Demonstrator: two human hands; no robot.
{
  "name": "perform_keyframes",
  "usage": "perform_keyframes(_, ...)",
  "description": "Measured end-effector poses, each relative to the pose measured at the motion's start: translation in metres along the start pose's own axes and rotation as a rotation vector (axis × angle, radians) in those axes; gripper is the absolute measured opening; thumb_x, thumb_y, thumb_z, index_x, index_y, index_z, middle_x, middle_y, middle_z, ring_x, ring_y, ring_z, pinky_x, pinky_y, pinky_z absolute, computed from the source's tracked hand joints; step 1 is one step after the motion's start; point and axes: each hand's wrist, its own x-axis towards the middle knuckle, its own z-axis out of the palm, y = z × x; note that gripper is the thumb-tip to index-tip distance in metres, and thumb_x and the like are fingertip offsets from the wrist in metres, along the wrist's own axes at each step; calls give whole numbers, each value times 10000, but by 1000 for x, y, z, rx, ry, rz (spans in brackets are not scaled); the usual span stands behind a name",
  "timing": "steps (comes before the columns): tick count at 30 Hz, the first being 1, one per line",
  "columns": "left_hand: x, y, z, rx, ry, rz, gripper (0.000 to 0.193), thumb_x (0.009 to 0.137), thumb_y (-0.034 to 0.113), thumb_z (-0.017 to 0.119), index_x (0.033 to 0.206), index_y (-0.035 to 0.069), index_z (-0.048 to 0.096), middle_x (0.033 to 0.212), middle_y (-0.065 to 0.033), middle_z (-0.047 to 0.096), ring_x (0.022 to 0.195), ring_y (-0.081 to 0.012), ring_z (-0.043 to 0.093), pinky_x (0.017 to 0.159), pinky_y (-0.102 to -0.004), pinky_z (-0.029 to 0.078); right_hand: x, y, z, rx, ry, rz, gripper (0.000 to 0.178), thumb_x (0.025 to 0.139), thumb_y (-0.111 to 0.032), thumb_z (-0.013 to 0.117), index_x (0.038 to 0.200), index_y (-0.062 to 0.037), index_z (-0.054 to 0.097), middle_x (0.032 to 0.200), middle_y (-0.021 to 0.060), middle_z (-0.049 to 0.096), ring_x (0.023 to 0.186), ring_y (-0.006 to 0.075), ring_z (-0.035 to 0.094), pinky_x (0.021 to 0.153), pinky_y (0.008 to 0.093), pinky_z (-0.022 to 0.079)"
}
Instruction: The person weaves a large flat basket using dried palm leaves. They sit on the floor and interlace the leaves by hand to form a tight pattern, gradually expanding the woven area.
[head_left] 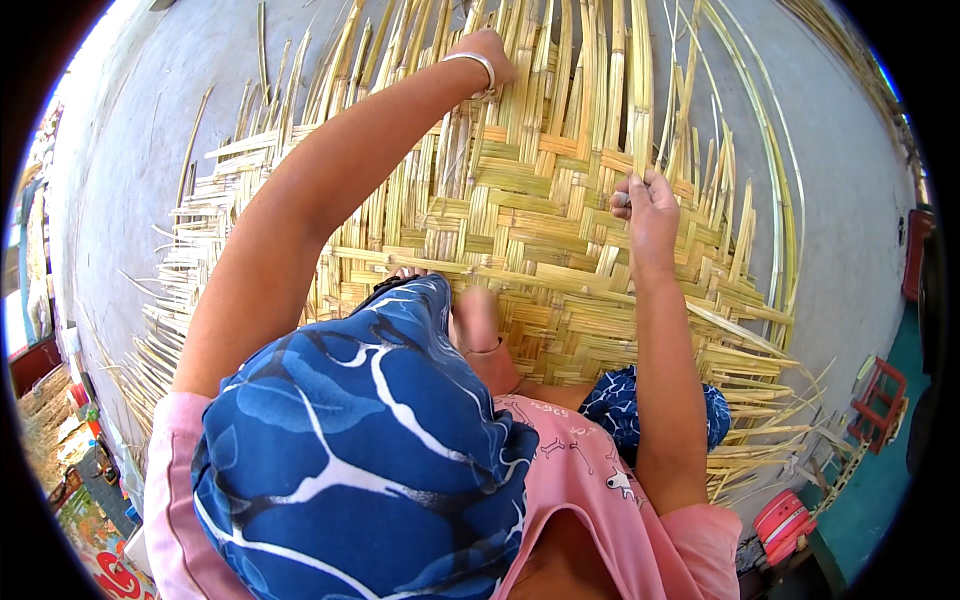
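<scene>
Head view, right hand (652, 208) pinching strip (641, 95), seemingly lettered pink shirt (560, 455)

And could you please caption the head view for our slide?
Right hand pinching a strip over a woven mat, left hand stretched forward.

Your woven mat (530, 228): split cane, glossy, rough at its edges. Floor (850, 170) beneath: smooth, matt concrete look. Your bangle (481, 62): polished metal. Your trousers (300, 410): matt cloth.

Woven mat (510, 228): straw-yellow, green and tan, zigzag weave
Trousers (335, 430): deep blue, white branching lines, paler leaf shapes
Shirt (595, 495): pink, small dark-outlined figures
Bangle (484, 63): silver
Floor (845, 140): pale grey
</scene>
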Motion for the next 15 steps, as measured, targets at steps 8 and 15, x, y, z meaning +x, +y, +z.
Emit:
perform_keyframes(8, 5, 2, 7, 55, 43, -36, 382, 745, 383, 693, 984, 87, 680, 976, -142, 674, 897, -301, 646, 785, -392, 518, 1, -2, 14, 99, -27, 64, 140, 945, -130, 488, 990, -10, 545, 780, 35, 588, 622, 86, 564, 545, 222, 471)
perform_keyframes(15, 6, 15, -8, 19, 38, -148, 320, 810, 269, 602, 1057, 71, 649, 1088, -152, 642, 995, -321, 620, 843, -400, 494, -15, 1, 21, 60, -48, 106, 124, 948, -130, 483, 947, -26, 552, 784, 30, 588, 624, 79, 556, 541, 221, 461)
